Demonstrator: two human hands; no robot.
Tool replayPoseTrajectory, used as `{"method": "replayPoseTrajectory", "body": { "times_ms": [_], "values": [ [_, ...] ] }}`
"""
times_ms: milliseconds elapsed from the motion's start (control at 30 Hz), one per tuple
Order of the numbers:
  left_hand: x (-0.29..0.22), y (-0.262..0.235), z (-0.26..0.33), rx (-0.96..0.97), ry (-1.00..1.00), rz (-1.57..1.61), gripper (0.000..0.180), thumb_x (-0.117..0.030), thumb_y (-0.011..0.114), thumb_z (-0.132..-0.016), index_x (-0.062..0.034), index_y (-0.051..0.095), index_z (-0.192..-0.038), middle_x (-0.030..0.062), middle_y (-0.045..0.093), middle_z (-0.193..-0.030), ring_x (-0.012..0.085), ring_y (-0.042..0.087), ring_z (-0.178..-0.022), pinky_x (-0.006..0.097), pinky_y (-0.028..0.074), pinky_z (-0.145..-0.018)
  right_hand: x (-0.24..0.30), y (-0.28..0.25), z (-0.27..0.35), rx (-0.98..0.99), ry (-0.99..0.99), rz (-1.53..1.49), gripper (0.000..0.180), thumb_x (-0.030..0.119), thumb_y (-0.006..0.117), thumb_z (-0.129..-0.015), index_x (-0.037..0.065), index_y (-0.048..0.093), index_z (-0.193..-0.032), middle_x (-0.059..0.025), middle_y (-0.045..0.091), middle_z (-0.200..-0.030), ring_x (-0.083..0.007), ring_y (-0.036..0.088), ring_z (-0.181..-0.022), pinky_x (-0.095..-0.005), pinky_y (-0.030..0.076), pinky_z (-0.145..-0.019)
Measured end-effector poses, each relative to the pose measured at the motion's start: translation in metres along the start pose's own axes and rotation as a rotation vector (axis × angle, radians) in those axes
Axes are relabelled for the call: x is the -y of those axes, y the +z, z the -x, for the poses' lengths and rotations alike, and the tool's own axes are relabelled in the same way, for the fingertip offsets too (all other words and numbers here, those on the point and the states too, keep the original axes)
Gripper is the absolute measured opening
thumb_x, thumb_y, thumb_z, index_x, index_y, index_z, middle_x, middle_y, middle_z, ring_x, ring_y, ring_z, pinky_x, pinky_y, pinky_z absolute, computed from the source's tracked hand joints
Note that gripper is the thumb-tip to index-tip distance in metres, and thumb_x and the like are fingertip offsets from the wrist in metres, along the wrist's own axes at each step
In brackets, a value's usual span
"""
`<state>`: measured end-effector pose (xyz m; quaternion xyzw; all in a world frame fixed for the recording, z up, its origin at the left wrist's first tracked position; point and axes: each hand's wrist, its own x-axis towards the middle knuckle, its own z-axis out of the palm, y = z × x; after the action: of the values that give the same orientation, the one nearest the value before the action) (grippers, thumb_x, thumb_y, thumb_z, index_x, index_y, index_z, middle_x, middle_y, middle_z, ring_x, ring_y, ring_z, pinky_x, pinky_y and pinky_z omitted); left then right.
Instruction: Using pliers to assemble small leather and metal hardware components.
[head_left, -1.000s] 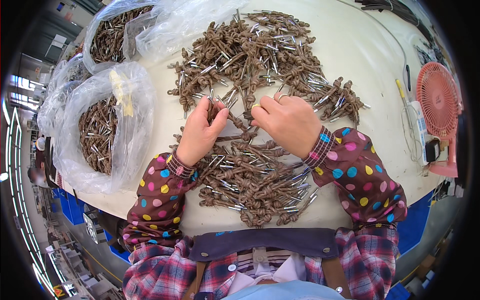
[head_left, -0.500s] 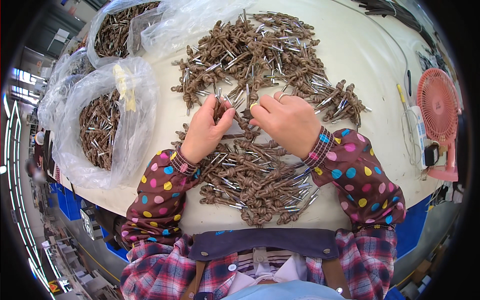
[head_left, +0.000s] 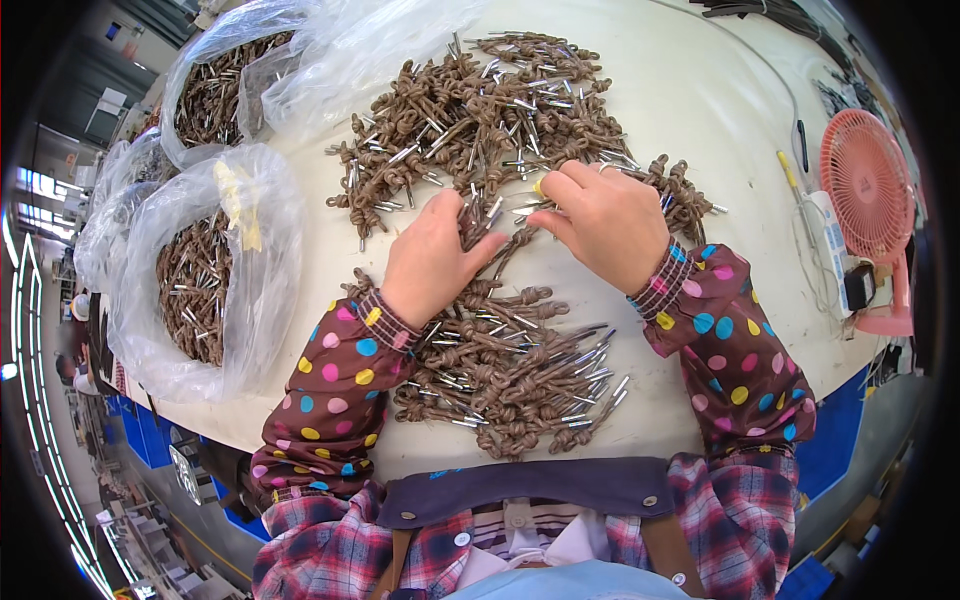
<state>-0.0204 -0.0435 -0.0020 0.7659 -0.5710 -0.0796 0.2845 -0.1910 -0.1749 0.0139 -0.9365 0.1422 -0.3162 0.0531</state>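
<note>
My left hand [head_left: 430,258] is closed round brown cord laces [head_left: 474,222] with silver metal tips, its thumb pointing right. Just across from it, my right hand [head_left: 612,222] is pinched, fingers curled. Thin, pale metal points and a bit of yellow show at its fingertips; what it grips is too small to make out. A strand of lace runs below the fingertips, between the two hands. Beyond them lies a large pile of knotted brown laces [head_left: 480,120]. Nearer to me, below my wrists, is a second, more orderly pile [head_left: 520,375].
Clear plastic bags [head_left: 275,215] filled with the same laces stand on the table [head_left: 720,150] at left. A pink fan [head_left: 868,190] stands at the right edge, beside a white power strip [head_left: 828,235] and a yellow-handled tool [head_left: 788,168]. Dark strips [head_left: 770,12] lie at the far right.
My hands have drawn a little apart, and my left thumb now extends further right. My right fingers have shifted away from the laces in my left hand. The whole view has moved slightly.
</note>
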Motion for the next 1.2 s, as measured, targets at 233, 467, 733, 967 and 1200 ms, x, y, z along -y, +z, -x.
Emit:
{"method": "replayPoseTrajectory", "body": {
  "times_ms": [233,467,733,967,1200],
  "values": [
    [0.022,-0.009,0.009,0.046,-0.093,0.147,0.034,-0.015,0.072,-0.082,-0.0022,0.042,-0.092,0.0103,0.057,-0.089,0.0218,0.058,-0.068,0.033,0.049,-0.061,0.013,0.004,-0.006,0.016,-0.054,-0.046,0.024,0.028,0.073,-0.076,0.012,0.058,-0.086,-0.001,0.056,-0.079,-0.02,0.06,-0.072,-0.0322,0.049,-0.059],
    [0.022,-0.012,0.026,-0.13,-0.226,0.781,0.027,-0.006,0.064,-0.09,-0.0061,0.037,-0.09,0.0066,0.048,-0.102,0.0081,0.053,-0.073,0.023,0.05,-0.059,0.029,0.013,-0.022,-0.004,-0.126,-0.076,0.024,0.027,0.073,-0.077,0.012,0.057,-0.086,-0.0015,0.055,-0.079,-0.0195,0.06,-0.072,-0.0323,0.049,-0.059],
    [0.021,-0.012,0.04,-0.072,-0.154,0.824,0.027,-0.002,0.064,-0.089,-0.0077,0.038,-0.089,0.0048,0.047,-0.097,0.009,0.047,-0.082,0.024,0.044,-0.072,0.035,0.016,-0.021,0.176,-0.107,-0.119,0.025,0.029,0.073,-0.076,0.011,0.057,-0.085,-0.0022,0.057,-0.08,-0.0209,0.061,-0.075,-0.0332,0.05,-0.061],
    [0.016,-0.021,0.064,-0.001,-0.182,0.808,0.026,-0.001,0.062,-0.088,-0.0088,0.037,-0.088,0.0036,0.044,-0.095,0.0099,0.045,-0.083,0.022,0.04,-0.076,0.038,-0.001,-0.006,0.35,-0.159,-0.207,0.025,0.029,0.07,-0.08,0.009,0.058,-0.088,-0.0056,0.059,-0.083,-0.0237,0.063,-0.079,-0.0357,0.052,-0.065],
    [0.015,-0.019,0.06,-0.062,-0.245,0.994,0.023,-0.001,0.058,-0.092,-0.0088,0.036,-0.092,0.0039,0.043,-0.103,0.0082,0.05,-0.08,0.022,0.045,-0.07,0.046,0.007,-0.013,0.088,-0.085,-0.148,0.025,0.03,0.072,-0.078,0.012,0.057,-0.084,-0.0013,0.055,-0.077,-0.0199,0.059,-0.07,-0.0333,0.048,-0.059]
  ]
}}
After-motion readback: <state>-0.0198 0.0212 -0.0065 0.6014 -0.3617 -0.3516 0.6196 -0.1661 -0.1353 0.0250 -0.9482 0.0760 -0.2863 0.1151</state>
